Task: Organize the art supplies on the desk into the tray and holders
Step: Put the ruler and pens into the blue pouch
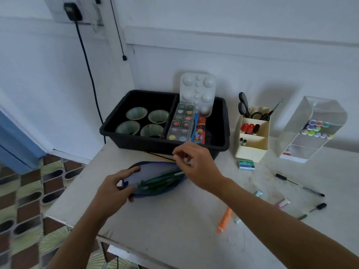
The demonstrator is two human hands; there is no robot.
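1. Right hand [196, 162] hovers at the right, far end of the pouch [147, 173], thumb and forefinger drawn together in a pinch and the other fingers curled. Whether they have the zip pull, a pen tip or nothing between them I cannot tell.
2. Left hand [114, 188] grips the pouch's left end, thumb on top and fingers curled round the blue edge.
3. The pouch lies on the desk [165, 220] just near of the black tray [136, 141], gaping open on top.
4. Its long axis runs left to right, the right end a little farther away. The green pens [161, 180] inside lie along that axis, their ends pointing toward the right hand.
5. Done, by the look of it:
   - the tray holds four paint cups [136, 113], a watercolour set [181, 123], a white palette [197, 90] and a red pack [201, 131];
   - the cream holder [250, 150] carries scissors [243, 104] and markers;
   - the clear holder [318, 111] has a row of coloured caps.
6. Left to do, I judge:
   - the pouch itself, not yet stowed;
   - on the right of the desk, an orange highlighter [225, 220], pastel highlighters [283, 202], black pens [300, 184] and a staple box [246, 165];
   - a yellow pencil [159, 156] peeping from under the tray.
7. Roughly halfway, then.
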